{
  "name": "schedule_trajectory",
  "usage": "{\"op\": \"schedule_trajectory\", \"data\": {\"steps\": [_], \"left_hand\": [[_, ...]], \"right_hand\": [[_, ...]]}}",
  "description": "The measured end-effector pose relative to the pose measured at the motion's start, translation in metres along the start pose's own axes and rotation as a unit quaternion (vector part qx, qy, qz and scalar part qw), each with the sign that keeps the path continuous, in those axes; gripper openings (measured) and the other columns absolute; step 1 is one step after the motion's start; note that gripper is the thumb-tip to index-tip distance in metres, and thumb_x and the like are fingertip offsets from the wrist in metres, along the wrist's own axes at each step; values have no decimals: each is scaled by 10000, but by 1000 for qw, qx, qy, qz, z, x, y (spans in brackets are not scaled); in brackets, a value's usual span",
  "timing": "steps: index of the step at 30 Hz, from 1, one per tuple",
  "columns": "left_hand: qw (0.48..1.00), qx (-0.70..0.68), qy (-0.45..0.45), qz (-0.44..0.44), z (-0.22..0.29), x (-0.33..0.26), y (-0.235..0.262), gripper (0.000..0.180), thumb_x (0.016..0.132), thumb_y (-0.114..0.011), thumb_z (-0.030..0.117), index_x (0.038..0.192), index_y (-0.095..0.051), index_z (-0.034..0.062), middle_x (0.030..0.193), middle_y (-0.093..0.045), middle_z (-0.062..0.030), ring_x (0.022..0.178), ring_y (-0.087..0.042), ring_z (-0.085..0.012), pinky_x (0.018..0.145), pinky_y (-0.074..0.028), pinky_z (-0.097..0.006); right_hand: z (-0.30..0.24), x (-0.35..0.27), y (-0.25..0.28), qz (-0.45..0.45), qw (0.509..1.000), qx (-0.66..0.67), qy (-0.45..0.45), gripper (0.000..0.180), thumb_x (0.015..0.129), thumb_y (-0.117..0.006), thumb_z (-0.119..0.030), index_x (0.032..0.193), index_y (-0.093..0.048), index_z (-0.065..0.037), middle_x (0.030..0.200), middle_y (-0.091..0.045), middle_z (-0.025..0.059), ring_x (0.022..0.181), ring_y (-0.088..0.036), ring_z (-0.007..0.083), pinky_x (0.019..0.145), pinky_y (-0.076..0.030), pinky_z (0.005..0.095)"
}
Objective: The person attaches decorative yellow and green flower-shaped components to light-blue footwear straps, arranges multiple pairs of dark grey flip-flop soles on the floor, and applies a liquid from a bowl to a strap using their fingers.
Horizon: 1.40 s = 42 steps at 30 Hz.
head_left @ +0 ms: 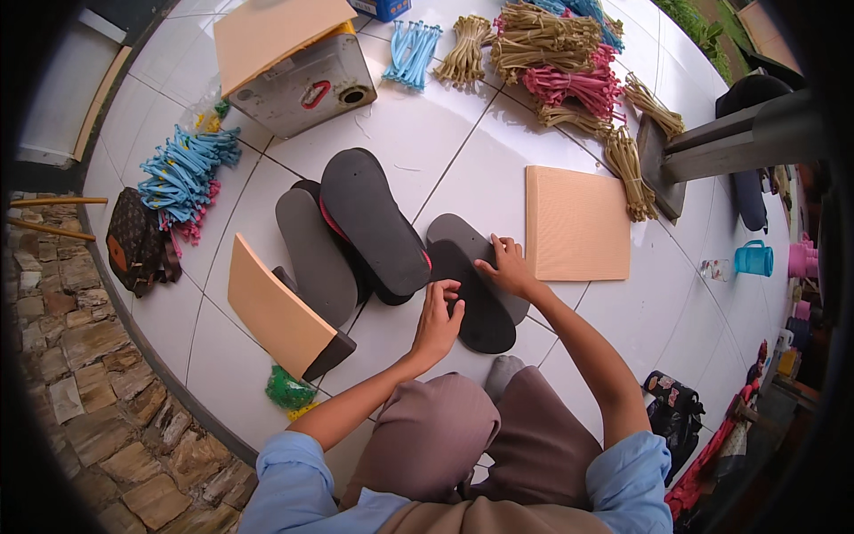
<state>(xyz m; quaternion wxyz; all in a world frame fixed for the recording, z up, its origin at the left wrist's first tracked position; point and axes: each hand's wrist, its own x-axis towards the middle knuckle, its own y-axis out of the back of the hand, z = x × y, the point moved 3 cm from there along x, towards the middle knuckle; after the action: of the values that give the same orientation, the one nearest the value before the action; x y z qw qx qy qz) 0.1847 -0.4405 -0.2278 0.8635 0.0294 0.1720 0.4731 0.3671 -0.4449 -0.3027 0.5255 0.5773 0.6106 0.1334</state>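
The left hand (436, 322), fingers loosely curled and empty, sits left of one flat black foam sole (485, 316) on the white tiled floor (463, 160); the right hand (511, 270) spreads released fingers over one grey foam sole (455, 230) beneath it, so a nudge could skew both. Beyond the black sole: leftward, one red-edged sole pile (369, 214), count partly hidden; rightward, one peach rectangular foam block (578, 224).

Right hand (511, 267) and a black sole (485, 311) kinda hide part of the grey sole (455, 231); way past the left hand (436, 322), some blue box (384, 9) gets cropped.
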Motion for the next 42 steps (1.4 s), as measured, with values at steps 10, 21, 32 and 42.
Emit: {"op": "schedule_trajectory", "data": {"steps": [10,21,32,42], "left_hand": [[951,102,268,113,-88,12,-66,706,740,-643,124,1259,-166,86,1238,-216,-198,1111,-331,-358,946,-308,-435],[994,-30,68,80,-20,61,-71,661,707,-666,81,1228,-260,87,1186,-307,-160,1121,-303,-294,944,-270,-461],[947,-138,-160,240,62,57,180,694,864,-543,286,1368,-156,9,1285,-391,-224,1174,-420,-285,958,-348,-339],[911,295,79,279,-63,60,230,716,808,-533,275,1380,-167,50,1279,-295,-232,1177,-302,-411,1019,-215,-451]], "right_hand": [[10,-28,-24,160,986,43,0,701,815,-515,-510,1247,-393,27,1171,-413,248,1059,-402,376,908,-347,439],[1,-35,73,99,966,232,55,595,742,-693,-231,1181,-359,-7,957,-601,221,877,-609,309,776,-470,366],[-242,4,113,-26,910,344,230,525,886,-520,-332,1277,-344,-29,1136,-486,159,994,-508,193,855,-416,302],[-165,79,8,73,977,178,94,980,725,-603,-576,1384,-115,-39,1288,-335,283,1192,-375,368,982,-323,402]]}}
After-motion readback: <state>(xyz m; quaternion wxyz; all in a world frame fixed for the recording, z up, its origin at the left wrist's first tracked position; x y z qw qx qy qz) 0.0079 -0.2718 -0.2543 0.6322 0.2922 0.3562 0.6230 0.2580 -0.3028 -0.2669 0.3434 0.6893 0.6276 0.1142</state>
